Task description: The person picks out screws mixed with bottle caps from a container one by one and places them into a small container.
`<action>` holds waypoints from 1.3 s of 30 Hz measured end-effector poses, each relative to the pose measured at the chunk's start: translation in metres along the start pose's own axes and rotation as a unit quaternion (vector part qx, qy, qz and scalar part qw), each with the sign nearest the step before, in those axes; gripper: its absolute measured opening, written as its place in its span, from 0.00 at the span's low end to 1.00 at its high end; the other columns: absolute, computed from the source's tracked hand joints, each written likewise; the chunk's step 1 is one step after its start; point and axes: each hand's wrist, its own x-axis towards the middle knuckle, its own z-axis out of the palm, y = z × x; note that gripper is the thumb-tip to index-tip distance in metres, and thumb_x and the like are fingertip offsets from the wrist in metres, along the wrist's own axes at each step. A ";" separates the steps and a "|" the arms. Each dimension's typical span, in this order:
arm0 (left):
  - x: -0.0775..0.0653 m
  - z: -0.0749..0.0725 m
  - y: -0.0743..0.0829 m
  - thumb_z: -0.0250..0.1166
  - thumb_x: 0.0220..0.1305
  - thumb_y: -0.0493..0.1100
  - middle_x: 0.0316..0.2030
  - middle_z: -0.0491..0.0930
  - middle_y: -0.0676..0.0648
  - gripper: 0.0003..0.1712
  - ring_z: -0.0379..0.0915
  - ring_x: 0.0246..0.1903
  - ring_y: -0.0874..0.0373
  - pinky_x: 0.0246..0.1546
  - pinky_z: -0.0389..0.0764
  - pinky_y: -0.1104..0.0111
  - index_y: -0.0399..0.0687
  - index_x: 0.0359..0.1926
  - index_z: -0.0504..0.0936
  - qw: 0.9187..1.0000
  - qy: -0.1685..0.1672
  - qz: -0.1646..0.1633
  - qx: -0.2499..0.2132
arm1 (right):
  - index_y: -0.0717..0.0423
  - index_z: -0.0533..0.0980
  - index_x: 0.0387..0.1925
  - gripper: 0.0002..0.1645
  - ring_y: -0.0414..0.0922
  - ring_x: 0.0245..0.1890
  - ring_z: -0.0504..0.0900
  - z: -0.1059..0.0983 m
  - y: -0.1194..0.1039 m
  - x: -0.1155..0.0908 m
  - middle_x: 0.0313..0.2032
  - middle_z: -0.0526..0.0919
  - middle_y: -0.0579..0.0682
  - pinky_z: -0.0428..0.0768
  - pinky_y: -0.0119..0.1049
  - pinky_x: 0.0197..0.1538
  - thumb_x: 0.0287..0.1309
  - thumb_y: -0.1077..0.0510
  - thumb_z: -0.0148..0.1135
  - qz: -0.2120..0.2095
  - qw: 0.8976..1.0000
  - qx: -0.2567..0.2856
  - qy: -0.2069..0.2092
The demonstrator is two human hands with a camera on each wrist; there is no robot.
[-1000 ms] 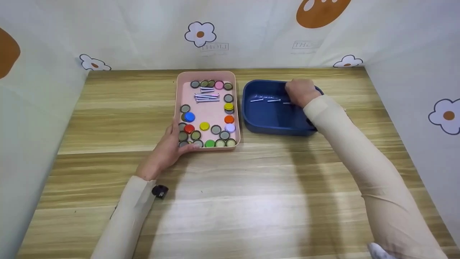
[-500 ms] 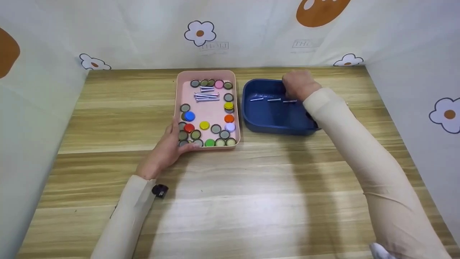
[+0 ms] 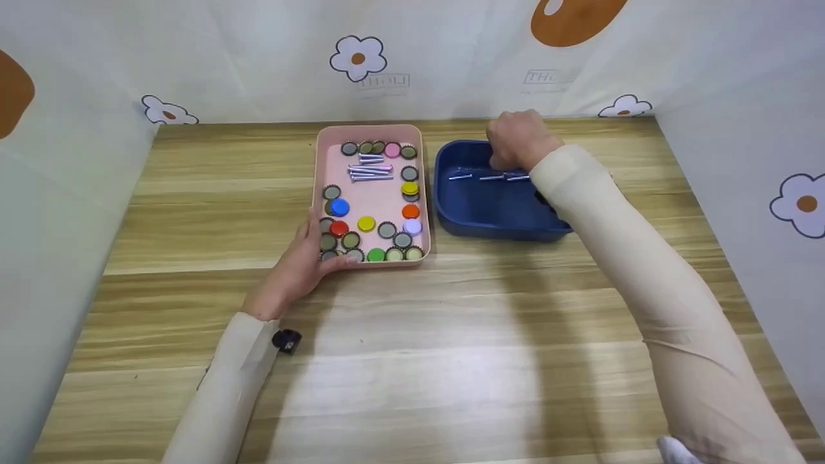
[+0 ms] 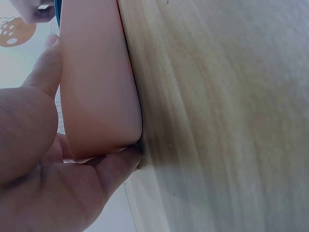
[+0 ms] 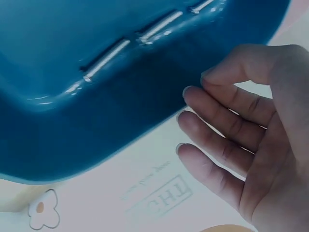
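My left hand point(image 3: 290, 274) grips the near left corner of a pink tray point(image 3: 370, 263), its thumb along the front wall and its fingers against the left side. Bottle caps point(image 3: 366, 223), some coloured and some grey side up, lie in that tray with several silver screws point(image 3: 370, 173). My right hand point(image 3: 521, 138) is over the far rim of a blue bin point(image 3: 503, 231). In the right wrist view the right thumb meets the forefinger point(image 5: 236, 99), with nothing visible between; the other fingers are loosely bent. Three screws point(image 5: 107, 60) lie in a row inside the bin.
The two containers stand side by side on a wood-grain table point(image 3: 412, 361). A pale patterned cloth point(image 3: 258, 64) rises behind and at both sides. A black wrist camera point(image 3: 287, 341) is on the left sleeve.
My right hand has moved left and slightly back along the bin's far rim, uncovering the rightmost screw. The left hand and the pink tray have stayed put.
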 end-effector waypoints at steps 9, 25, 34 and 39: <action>0.000 -0.001 0.000 0.69 0.63 0.57 0.81 0.32 0.42 0.69 0.40 0.80 0.46 0.79 0.44 0.47 0.68 0.76 0.17 1.000 -0.002 -0.007 -0.011 | 0.57 0.73 0.18 0.11 0.52 0.23 0.74 -0.013 -0.016 0.009 0.18 0.71 0.51 0.67 0.39 0.24 0.53 0.59 0.56 -0.022 1.000 0.000 0.004; 0.000 -0.003 0.000 0.69 0.63 0.55 0.79 0.36 0.36 0.69 0.43 0.79 0.42 0.79 0.45 0.47 0.62 0.77 0.17 1.000 0.001 -0.002 0.012 | 0.58 0.74 0.20 0.10 0.51 0.25 0.72 -0.024 -0.054 0.022 0.20 0.69 0.50 0.75 0.45 0.28 0.52 0.59 0.53 -0.062 0.997 -0.016 0.051; -0.001 -0.002 -0.001 0.68 0.63 0.57 0.80 0.32 0.36 0.70 0.39 0.79 0.41 0.79 0.44 0.46 0.62 0.76 0.15 1.000 -0.003 -0.004 0.022 | 0.62 0.82 0.34 0.11 0.51 0.27 0.76 -0.023 -0.073 0.028 0.24 0.76 0.53 0.73 0.39 0.29 0.58 0.59 0.57 -0.065 0.997 0.001 0.044; -0.001 -0.001 -0.001 0.68 0.63 0.56 0.80 0.30 0.38 0.70 0.38 0.80 0.42 0.79 0.43 0.47 0.62 0.76 0.15 1.000 -0.004 -0.011 0.014 | 0.60 0.85 0.42 0.13 0.52 0.34 0.80 -0.021 -0.081 0.032 0.34 0.86 0.56 0.85 0.43 0.41 0.61 0.60 0.59 -0.072 0.996 0.040 0.036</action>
